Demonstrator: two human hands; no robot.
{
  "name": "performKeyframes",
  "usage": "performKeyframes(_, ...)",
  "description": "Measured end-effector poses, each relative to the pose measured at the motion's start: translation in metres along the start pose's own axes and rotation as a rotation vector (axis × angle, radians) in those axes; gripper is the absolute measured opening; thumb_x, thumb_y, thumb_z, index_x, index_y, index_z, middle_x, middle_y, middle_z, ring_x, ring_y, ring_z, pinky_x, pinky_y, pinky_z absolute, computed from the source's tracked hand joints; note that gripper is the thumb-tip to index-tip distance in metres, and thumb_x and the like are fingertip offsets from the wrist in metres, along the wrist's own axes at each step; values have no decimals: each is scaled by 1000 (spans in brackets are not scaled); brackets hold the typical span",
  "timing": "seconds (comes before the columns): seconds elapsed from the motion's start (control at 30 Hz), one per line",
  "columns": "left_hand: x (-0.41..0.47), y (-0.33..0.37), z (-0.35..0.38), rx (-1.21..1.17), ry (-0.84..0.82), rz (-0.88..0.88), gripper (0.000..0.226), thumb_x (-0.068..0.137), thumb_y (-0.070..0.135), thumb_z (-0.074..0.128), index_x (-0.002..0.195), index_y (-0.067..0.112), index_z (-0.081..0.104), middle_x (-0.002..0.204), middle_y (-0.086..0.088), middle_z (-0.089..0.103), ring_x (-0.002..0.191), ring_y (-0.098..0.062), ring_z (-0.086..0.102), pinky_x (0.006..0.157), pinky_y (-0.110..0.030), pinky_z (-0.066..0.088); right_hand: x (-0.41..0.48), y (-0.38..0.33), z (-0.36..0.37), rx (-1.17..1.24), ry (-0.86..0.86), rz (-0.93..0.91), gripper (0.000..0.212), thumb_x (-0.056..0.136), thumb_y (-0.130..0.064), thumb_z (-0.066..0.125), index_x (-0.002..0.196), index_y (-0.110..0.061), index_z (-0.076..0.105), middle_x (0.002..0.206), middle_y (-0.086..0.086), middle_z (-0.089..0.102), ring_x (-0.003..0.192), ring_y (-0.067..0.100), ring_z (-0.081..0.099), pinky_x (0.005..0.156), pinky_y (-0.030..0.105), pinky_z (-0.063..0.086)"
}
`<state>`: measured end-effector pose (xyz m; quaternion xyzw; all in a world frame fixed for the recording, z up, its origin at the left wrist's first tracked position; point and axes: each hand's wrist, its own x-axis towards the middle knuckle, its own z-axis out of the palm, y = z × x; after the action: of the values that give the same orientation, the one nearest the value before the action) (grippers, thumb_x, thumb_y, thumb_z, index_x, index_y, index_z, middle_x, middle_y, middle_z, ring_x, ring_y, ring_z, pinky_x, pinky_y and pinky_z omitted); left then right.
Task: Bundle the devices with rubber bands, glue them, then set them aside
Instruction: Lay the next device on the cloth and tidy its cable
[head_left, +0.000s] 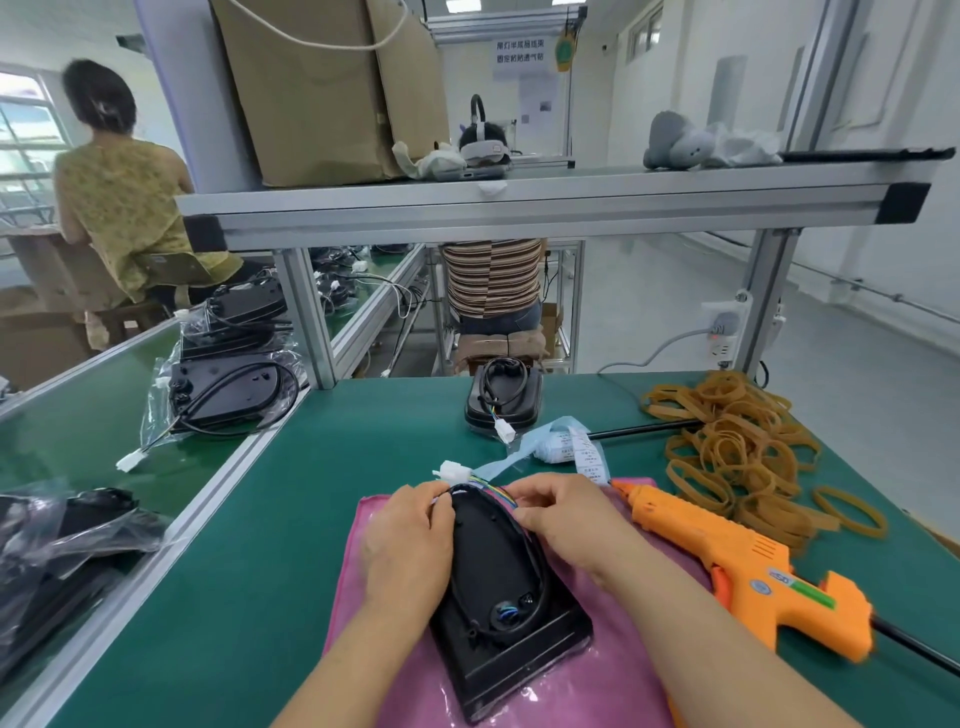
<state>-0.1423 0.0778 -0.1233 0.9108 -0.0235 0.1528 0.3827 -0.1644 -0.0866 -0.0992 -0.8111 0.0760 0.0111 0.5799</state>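
Bare green mat (291, 519) lies open leftward; the glue gun (727, 551) and rubber bands (737, 441) crowd the right.

Device (498, 587) on mat (597, 696) at tabletop (291, 545) front — glue gun (727, 551) right of it, rubber bands (737, 441) behind gun — second device (501, 400) behind mat.

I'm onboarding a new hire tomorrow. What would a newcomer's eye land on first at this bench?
Front and centre, the left hand and right hand pinch the cable at the far end of a black device lying on a pink cloth. Just right of it lies a bright orange glue gun, and beyond that a heap of tan rubber bands on the green table.
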Motion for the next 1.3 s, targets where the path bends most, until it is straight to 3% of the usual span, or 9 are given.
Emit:
performKeyframes(0.27, -8, -9, 2, -209, 130, -5, 20, 98, 14, 53, 104, 16, 72, 89, 7, 61, 90, -15, 54, 83, -24, 38, 11, -8, 9, -97, -39, 49, 22, 83, 0, 68, 77, -20, 74, 66, -6, 67, 52, -1, 56, 48, 9, 43)
performKeyframes(0.4, -9, -9, 2, -273, 167, 14, 19, 97, 11, 55, 105, 16, 72, 90, 12, 62, 89, -4, 55, 79, -7, 35, 14, -12, 11, -264, 10, 16, 17, 81, -4, 67, 81, -20, 74, 74, -10, 67, 72, 6, 60, 62, 11, 45)
performKeyframes(0.5, -9, -10, 4, -289, 177, -5, 18, 97, 13, 56, 104, 19, 72, 89, 12, 62, 90, -9, 56, 81, -16, 36, 15, -14, 12, -316, -15, -22, 17, 88, -11, 61, 86, -19, 76, 81, -8, 69, 79, 8, 61, 75, 21, 48)
performKeyframes(0.63, -8, -10, 6, -241, 148, -39, 19, 96, 16, 57, 99, 27, 72, 83, 11, 58, 86, -13, 55, 79, -28, 38, 14, -12, 12, -262, -74, -15, 34, 90, -29, 59, 59, -19, 51, 59, -9, 47, 59, 11, 41, 56, 25, 36)
performKeyframes(0.77, -6, -11, 6, -203, 160, -8, 20, 94, 14, 59, 99, 28, 72, 80, 10, 52, 83, -13, 54, 75, -27, 37, 13, -13, 16, -244, -147, -24, 9, 83, -17, 66, 85, -12, 74, 83, 1, 73, 71, 7, 58, 72, 25, 51)
performKeyframes(0.9, -2, -11, 4, -103, 128, 79, 20, 93, 11, 61, 105, 21, 74, 84, 7, 51, 86, -16, 54, 79, -30, 43, 14, -5, 25, -163, 6, 15, 7, 85, -14, 67, 84, -17, 73, 75, -7, 68, 68, 8, 57, 66, 23, 48)
performKeyframes(1.0, 1, -8, 3, -21, 95, 119, 23, 94, 10, 59, 104, 22, 75, 84, 5, 48, 82, -15, 50, 73, -29, 41, 15, 4, 28, -138, 104, 8, 23, 82, -9, 62, 96, -27, 61, 75, -9, 62, 69, 10, 57, 63, 25, 46)
performKeyframes(1.17, 2, -8, 2, 71, 85, 128, 24, 95, 13, 57, 108, 24, 74, 87, 7, 48, 78, -12, 46, 66, -28, 36, 18, 6, 27, -91, 139, -5, 12, 82, -13, 69, 75, -23, 65, 73, -9, 66, 69, 7, 60, 68, 26, 51)
performKeyframes(1.3, 1, -9, 1, 13, 90, 155, 22, 90, 8, 61, 101, 21, 76, 85, 8, 49, 80, -11, 48, 69, -24, 36, 21, 8, 32, -160, 200, 17, 12, 81, -15, 62, 72, -22, 64, 76, -9, 67, 74, 9, 61, 69, 29, 50)
